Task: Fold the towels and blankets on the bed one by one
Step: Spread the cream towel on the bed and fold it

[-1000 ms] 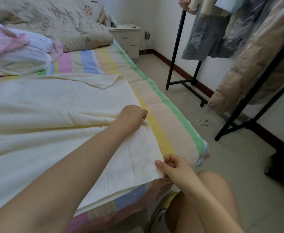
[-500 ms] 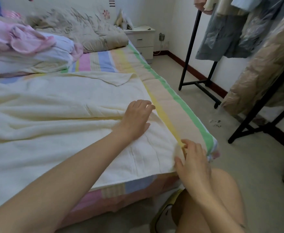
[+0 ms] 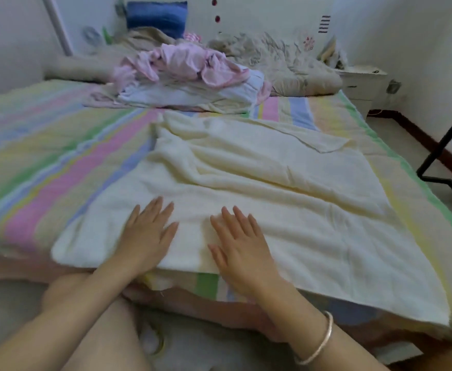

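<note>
Found the left hand [image 3: 147, 236] lying palm down on the near edge of the cream towel [image 3: 273, 188], fingers straight and slightly spread, gripping nothing. Found the right hand [image 3: 239, 242] just beside it, likewise flat on the same cloth, fingers extended and fanned, holding nothing. Noted a thin silver bangle [image 3: 318, 341] on that wrist. Recorded a narrow strip of towel between the two hands, neither touching the other.

Traced the towel outward from the palms:
- Spread over the near right part of the bed [image 3: 18, 266].
- Creased in long ridges past the fingertips and bunched toward its far left end.
- One far corner turned back on itself at the right.
- Near right corner hanging past the mattress edge.
- Near left corner rounded, lying left of the left hand.

Observed the striped pastel sheet [image 3: 58, 162] bare to the left of the towel.

Logged toward the head of the bed, beyond the towel:
- A loose pile of pink and white laundry [image 3: 187, 76].
- A rumpled beige quilt [image 3: 278, 62] behind it to the right.
- A blue pillow [image 3: 156, 17] against the wall.

Noted a white nightstand [image 3: 361, 81] past the far right corner of the bed and a black rack leg [image 3: 444, 162] at right.
</note>
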Available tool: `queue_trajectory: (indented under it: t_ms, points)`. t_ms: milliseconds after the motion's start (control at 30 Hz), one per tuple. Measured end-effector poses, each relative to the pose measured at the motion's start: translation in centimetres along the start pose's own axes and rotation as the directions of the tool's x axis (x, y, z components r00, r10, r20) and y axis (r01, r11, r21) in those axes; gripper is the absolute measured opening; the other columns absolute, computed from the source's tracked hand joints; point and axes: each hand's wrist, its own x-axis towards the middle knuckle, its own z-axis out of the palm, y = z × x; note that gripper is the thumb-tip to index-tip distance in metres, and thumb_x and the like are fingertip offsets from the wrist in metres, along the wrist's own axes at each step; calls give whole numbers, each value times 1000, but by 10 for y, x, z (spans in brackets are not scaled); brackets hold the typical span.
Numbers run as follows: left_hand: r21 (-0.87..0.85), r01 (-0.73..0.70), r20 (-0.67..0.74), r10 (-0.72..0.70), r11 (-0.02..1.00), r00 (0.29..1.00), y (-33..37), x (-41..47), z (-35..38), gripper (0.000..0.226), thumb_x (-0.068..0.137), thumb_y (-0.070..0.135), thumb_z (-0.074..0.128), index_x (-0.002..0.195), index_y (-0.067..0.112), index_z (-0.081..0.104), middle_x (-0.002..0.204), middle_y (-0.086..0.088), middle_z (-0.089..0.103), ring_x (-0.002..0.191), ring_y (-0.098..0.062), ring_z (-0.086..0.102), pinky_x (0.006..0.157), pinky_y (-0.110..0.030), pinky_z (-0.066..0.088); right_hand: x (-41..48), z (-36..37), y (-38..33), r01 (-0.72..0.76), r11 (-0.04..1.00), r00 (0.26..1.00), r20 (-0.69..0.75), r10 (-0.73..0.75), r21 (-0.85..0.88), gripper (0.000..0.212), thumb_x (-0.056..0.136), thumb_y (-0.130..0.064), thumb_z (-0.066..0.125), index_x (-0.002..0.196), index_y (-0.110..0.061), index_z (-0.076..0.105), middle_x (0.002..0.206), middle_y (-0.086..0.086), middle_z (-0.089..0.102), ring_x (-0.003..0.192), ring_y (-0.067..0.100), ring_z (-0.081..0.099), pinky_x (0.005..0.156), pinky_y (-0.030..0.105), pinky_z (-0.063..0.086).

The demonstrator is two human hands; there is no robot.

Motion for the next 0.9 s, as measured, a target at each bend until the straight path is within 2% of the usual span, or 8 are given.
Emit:
queue_trajectory:
  t_ms: [167, 300, 400, 467, 567, 733, 833, 900]
  points:
    - [-180, -4, -244, -40, 984, 969, -57, -23, -8, 65, 93, 48, 19, 142, 17, 48, 157, 1, 30, 145, -13, 24, 118, -32, 14, 39, 19, -52, 194, 980, 978, -61, -197, -52, 48, 88, -49, 42, 126, -25, 58, 133, 4, 56, 124, 29, 51, 102, 41, 43]
    - [-348, 154, -410, -298, 925, 862, -101, -27, -17, 35, 93, 6, 49, 125, 14, 60, 137, -5, 53, 126, -26, 48, 104, -37, 36, 52, 29, -81, 330, 943, 934, -131, -333, -48, 31, 80, -46, 62, 104, -27, 68, 103, -3, 59, 90, 21, 56, 71, 30, 44]
    - [-600, 230, -313, -490, 766, 814, -121, -32, -29, 29, 95, -2, 44, 111, 14, 63, 111, -5, 67, 105, -23, 62, 86, -22, 46, 57, 37, -94, 381, 924, 917, -119, -381, -19, 37, 78, -51, 64, 105, -26, 65, 103, -4, 57, 89, 20, 53, 71, 32, 47]
    - [-684, 190, -198, -430, 704, 881, -126, -38, -36, 38, 93, -8, 40, 105, 21, 62, 102, 9, 69, 100, -12, 63, 79, -3, 43, 60, 41, -102, 399, 917, 914, -70, -399, -25, 50, 74, -58, 62, 111, -25, 61, 109, -3, 55, 92, 20, 51, 74, 33, 46]
    - [-623, 96, -59, -168, 777, 984, -132, -56, -39, 48, 80, 12, 46, 118, 41, 54, 111, 39, 59, 110, 12, 53, 91, -3, 38, 67, 48, -113, 440, 889, 894, -32, -447, -130, 50, 75, -50, 61, 116, -22, 58, 114, 1, 54, 90, 24, 53, 71, 35, 44]
    - [-256, -32, 37, 43, 966, 998, -151, -72, -16, 90, 67, 21, 51, 153, 19, 23, 155, 3, 28, 142, -15, 29, 115, -27, 25, 72, 52, -117, 392, 920, 905, -187, -382, 16, 40, 86, -42, 39, 95, -23, 73, 100, -5, 67, 81, 21, 57, 58, 32, 46]
    - [-366, -37, -151, -20, 930, 988, -141, -66, -15, 78, 73, 49, 61, 145, 26, 41, 143, 4, 48, 130, -13, 46, 104, -32, 39, 72, 43, -113, 290, 930, 937, -266, -228, 224, 33, 89, -31, 45, 107, -26, 72, 98, -12, 68, 85, 15, 55, 61, 29, 47]
    - [-446, -29, -345, -142, 895, 928, -131, -58, -21, 57, 73, 50, 58, 124, 24, 61, 120, 5, 62, 110, -13, 58, 89, -30, 47, 73, 35, -111, 213, 898, 946, -311, -91, 386, 30, 92, -28, 46, 110, -23, 70, 97, -12, 65, 89, 12, 54, 68, 27, 46]
